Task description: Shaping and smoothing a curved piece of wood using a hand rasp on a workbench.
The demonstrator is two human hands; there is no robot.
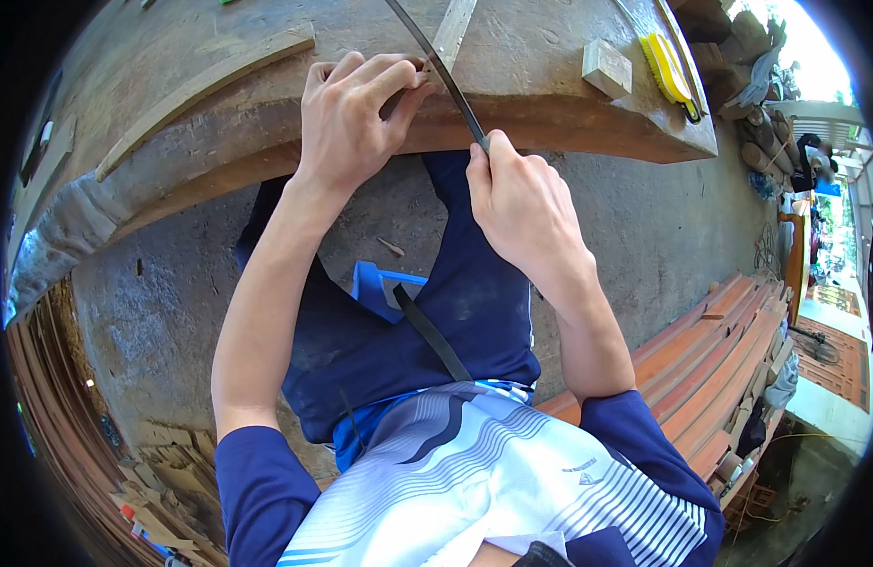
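Note:
My right hand (531, 213) is closed round the near end of a long, narrow dark metal blade (443, 74). The blade slants up and to the left over the edge of a thick wooden workbench (540, 113); whether it is a file or a saw blade cannot be made out. Just left of it, my left hand (356, 118) rests at the bench edge with curled fingers. Its thumb and fingertips pinch the near end of a pale wooden strip (453, 33), which runs away across the bench top behind the blade. The fingers partly hide that end.
On the bench lie a small wood block (606, 68), a yellow brush (668, 74) and a long batten (205, 94). Reddish boards (710, 350) are stacked at right, with more timber (63, 406) at left. A blue plastic stool (368, 288) shows between my legs.

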